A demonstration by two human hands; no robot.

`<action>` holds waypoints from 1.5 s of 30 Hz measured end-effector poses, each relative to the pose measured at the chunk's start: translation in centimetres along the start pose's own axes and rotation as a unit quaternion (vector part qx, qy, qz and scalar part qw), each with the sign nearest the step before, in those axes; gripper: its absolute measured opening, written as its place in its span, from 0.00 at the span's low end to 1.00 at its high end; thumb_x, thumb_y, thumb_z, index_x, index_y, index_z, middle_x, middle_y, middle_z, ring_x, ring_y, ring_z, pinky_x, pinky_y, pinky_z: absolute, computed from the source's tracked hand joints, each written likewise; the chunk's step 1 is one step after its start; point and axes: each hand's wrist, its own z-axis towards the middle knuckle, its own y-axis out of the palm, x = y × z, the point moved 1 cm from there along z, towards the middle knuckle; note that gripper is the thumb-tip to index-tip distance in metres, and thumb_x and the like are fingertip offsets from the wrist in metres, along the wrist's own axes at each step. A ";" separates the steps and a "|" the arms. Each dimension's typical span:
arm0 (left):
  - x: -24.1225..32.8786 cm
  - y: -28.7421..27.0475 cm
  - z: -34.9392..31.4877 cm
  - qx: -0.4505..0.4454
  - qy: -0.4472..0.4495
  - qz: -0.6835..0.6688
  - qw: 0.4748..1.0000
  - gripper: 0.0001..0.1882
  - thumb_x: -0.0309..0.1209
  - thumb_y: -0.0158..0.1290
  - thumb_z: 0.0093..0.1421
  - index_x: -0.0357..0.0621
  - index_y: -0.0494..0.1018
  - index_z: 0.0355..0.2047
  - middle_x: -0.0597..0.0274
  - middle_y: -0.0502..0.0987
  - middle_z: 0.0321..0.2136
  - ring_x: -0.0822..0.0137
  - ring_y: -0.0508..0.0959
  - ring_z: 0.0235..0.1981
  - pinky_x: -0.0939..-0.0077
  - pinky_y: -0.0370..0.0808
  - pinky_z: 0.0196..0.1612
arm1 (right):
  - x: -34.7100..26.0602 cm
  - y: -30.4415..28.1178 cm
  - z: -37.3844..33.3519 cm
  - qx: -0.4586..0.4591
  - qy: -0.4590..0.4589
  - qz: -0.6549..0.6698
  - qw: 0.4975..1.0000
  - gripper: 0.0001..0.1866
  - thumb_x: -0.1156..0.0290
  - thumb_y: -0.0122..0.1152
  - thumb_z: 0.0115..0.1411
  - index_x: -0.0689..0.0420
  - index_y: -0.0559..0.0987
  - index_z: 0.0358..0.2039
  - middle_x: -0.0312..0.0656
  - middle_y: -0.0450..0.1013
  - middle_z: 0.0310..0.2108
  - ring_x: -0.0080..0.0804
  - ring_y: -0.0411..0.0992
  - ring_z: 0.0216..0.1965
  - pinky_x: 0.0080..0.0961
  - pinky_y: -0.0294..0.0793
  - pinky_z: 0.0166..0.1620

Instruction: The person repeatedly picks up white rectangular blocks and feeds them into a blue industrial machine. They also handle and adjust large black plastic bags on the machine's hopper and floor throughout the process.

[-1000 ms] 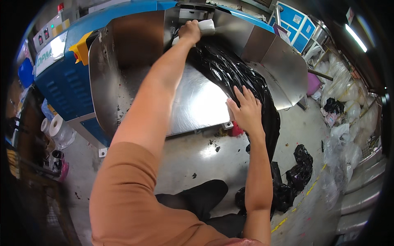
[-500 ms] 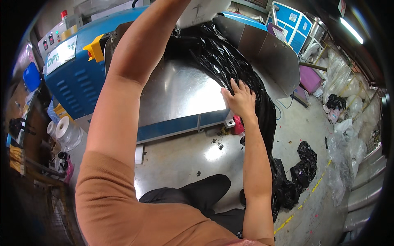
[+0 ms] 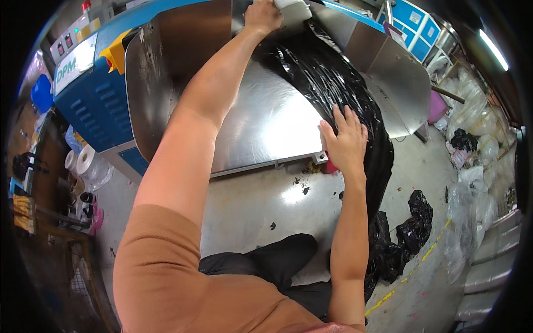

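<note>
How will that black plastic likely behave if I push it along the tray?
The black plastic is likely floppy: it drapes off the tray in folds. Its glossy surface may slip on the smooth metal. Fine creases suggest thin film, probably light for its bulk.

The person wears a brown shirt (image 3: pixel 222 297), its short sleeve (image 3: pixel 161 238) ending above the left elbow, creased across the fabric. The trousers (image 3: pixel 280 258) are black. The left hand (image 3: pixel 263 15) and right hand (image 3: pixel 348 143) are bare.
</note>
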 end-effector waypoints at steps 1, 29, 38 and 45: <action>-1.6 0.8 0.1 0.016 0.035 0.030 0.999 0.12 0.32 0.56 0.55 0.36 0.81 0.33 0.40 0.83 0.33 0.43 0.85 0.35 0.53 0.82 0.39 | -0.5 0.1 0.1 -0.006 0.001 -0.009 1.000 0.36 0.44 0.55 0.67 0.54 0.70 0.69 0.53 0.60 0.72 0.47 0.54 0.74 0.51 0.44 0.75; 6.2 -15.5 4.0 0.125 -0.009 -0.190 0.974 0.25 0.48 0.64 0.57 0.33 0.83 0.35 0.38 0.84 0.33 0.46 0.86 0.36 0.53 0.80 0.40 | 9.1 -10.9 -40.6 -0.104 0.414 0.430 0.796 0.35 0.57 0.69 0.61 0.64 0.74 0.63 0.48 0.77 0.58 0.40 0.76 0.57 0.34 0.73 0.59; 7.8 -11.8 4.1 -0.193 0.006 -0.293 0.936 0.14 0.32 0.62 0.53 0.35 0.84 0.37 0.48 0.85 0.31 0.54 0.84 0.33 0.58 0.79 0.36 | 9.5 -9.6 -52.4 0.108 0.551 0.488 0.668 0.26 0.58 0.59 0.71 0.63 0.74 0.61 0.49 0.76 0.58 0.39 0.77 0.56 0.30 0.77 0.54; 18.7 -5.3 -1.8 -0.224 0.110 -0.077 0.965 0.17 0.33 0.55 0.55 0.45 0.85 0.43 0.47 0.84 0.46 0.51 0.84 0.50 0.62 0.79 0.56 | 11.0 -10.1 -49.5 0.100 0.527 0.474 0.698 0.26 0.58 0.61 0.70 0.62 0.74 0.61 0.47 0.76 0.58 0.38 0.78 0.55 0.28 0.77 0.53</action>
